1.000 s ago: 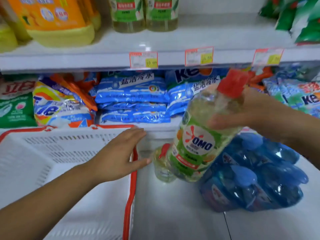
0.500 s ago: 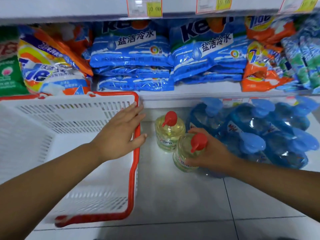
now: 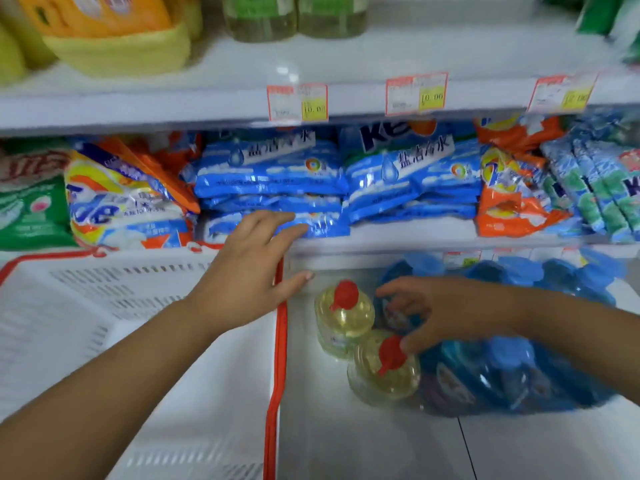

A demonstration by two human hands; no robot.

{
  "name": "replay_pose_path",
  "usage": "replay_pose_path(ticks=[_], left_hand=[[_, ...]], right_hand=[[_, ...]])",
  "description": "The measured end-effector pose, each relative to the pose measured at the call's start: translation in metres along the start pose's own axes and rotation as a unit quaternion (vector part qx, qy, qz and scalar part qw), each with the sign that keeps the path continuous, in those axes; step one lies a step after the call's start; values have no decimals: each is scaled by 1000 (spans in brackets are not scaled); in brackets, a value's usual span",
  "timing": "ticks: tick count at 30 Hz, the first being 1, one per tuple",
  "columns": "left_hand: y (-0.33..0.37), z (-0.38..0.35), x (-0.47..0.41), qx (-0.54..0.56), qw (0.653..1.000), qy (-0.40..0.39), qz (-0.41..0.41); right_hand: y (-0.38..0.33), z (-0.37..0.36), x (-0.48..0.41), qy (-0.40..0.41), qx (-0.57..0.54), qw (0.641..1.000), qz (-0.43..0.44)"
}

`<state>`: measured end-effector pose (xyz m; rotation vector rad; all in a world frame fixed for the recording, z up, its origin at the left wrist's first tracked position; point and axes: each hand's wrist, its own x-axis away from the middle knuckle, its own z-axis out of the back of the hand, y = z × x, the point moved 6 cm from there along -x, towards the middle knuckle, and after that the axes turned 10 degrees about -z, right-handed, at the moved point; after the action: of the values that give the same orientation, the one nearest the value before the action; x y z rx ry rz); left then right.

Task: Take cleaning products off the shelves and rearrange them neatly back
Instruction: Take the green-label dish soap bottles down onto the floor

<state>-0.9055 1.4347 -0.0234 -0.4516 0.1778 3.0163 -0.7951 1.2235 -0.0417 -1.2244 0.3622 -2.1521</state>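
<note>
Two red-capped bottles of pale yellow liquid stand upright on the white bottom surface (image 3: 346,445). The far bottle (image 3: 343,320) and the near bottle (image 3: 381,379) touch each other. They sit between the one white basket (image 3: 281,327), with its red rim, and a cluster of blue bottles (image 3: 519,372). Three price tags (image 3: 297,102) hang on the edge of the upper shelf (image 3: 173,109), and two stacks of blue bags (image 3: 270,174) lie on the middle shelf (image 3: 415,237). The left hand (image 3: 249,271) reaches over the basket's far right corner with straight fingers, gripping nothing. The right hand (image 3: 450,313) hangs above the near bottle with its fingers spread and loosely bent, holding nothing. Its thumb is just beside that bottle's cap (whether it touches cannot be told). The blue bottles are blurred and overlap, so they cannot be counted. The labels on the two yellow bottles are too smeared to read. On the upper shelf a yellow jug (image 3: 114,39) and two green-labelled bottles (image 3: 259,15) are cut off by the frame's top edge.
</note>
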Motion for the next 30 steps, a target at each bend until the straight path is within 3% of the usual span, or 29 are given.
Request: replay_pose_path(ticks=[3, 5, 8, 12, 14, 19, 25, 30], left_hand=[[-4, 58, -35, -34, 987, 157, -5], [-13, 88, -54, -66, 974, 219, -1], [-34, 109, -75, -80, 963, 255, 31], [-67, 105, -96, -75, 968, 229, 77], [-81, 97, -101, -90, 971, 203, 86], [-93, 87, -105, -105, 969, 207, 88], [-97, 84, -107, -92, 964, 240, 75], [-97, 84, -108, -86, 963, 244, 70]], right_hand=[[-55, 70, 28, 154, -139, 972, 112], [-86, 113, 46, 273, -258, 905, 201], [-119, 165, 53, 410, -298, 818, 270], [-166, 224, 34, 532, -226, 760, 298], [-184, 251, 16, 545, -220, 767, 258], [-200, 298, -39, 442, -284, 834, 172], [-201, 303, -81, 458, -301, 821, 157], [-195, 304, -81, 493, -248, 824, 127]])
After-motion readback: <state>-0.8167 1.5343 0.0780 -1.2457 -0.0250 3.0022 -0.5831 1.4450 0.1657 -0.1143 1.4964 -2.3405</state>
